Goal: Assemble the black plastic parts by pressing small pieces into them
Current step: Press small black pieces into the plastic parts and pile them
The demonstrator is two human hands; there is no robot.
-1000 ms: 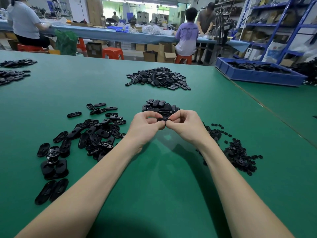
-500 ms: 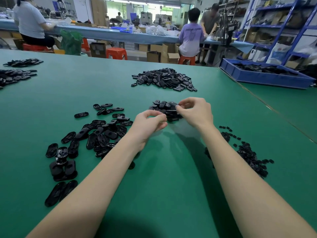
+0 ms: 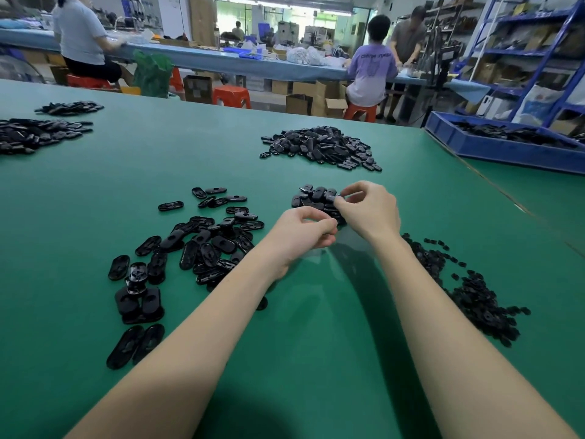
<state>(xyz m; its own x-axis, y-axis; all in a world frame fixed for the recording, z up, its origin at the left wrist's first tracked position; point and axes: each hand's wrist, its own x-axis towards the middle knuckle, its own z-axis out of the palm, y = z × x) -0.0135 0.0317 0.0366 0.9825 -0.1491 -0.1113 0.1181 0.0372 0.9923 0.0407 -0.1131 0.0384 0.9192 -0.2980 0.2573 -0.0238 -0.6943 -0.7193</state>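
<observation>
Head view: the right hand (image 3: 368, 210) pinches a black oval part (image 3: 330, 195) at the small pile (image 3: 316, 202) on the green table (image 3: 316, 327); its long axis cannot be told. The left hand (image 3: 304, 231) is curled, contents hidden. Judged step: setting down or picking up a part. Next: fetch a small piece from the right heap (image 3: 474, 293).

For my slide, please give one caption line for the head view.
Right hand sets a black part on the small pile; left hand waits beside it on the green table.
</observation>
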